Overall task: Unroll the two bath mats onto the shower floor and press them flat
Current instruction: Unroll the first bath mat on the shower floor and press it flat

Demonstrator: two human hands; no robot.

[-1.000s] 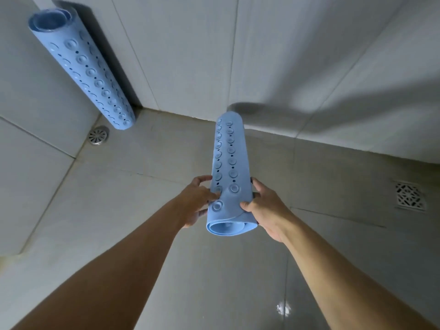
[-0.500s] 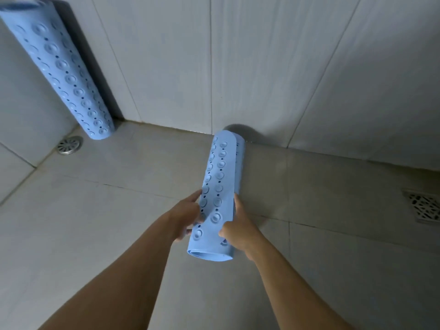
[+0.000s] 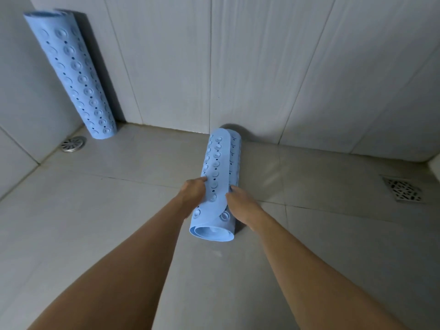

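A rolled blue bath mat (image 3: pixel 217 167) with suction cups and small holes lies on the shower floor (image 3: pixel 107 210), its far end near the back wall. My left hand (image 3: pixel 194 190) grips the loose outer flap on the roll's left side. My right hand (image 3: pixel 238 202) holds the roll's right side near its open end. The flap has lifted a little off the roll. A second rolled blue mat (image 3: pixel 72 75) stands upright, leaning in the far left corner.
A round metal drain (image 3: pixel 72 144) sits in the floor beside the standing roll. A square metal drain grate (image 3: pixel 403 192) lies at the right. Tiled walls close the back and left sides.
The roll in my hands has come down from the air onto the floor by the back wall, and its outer flap has started to lift away.
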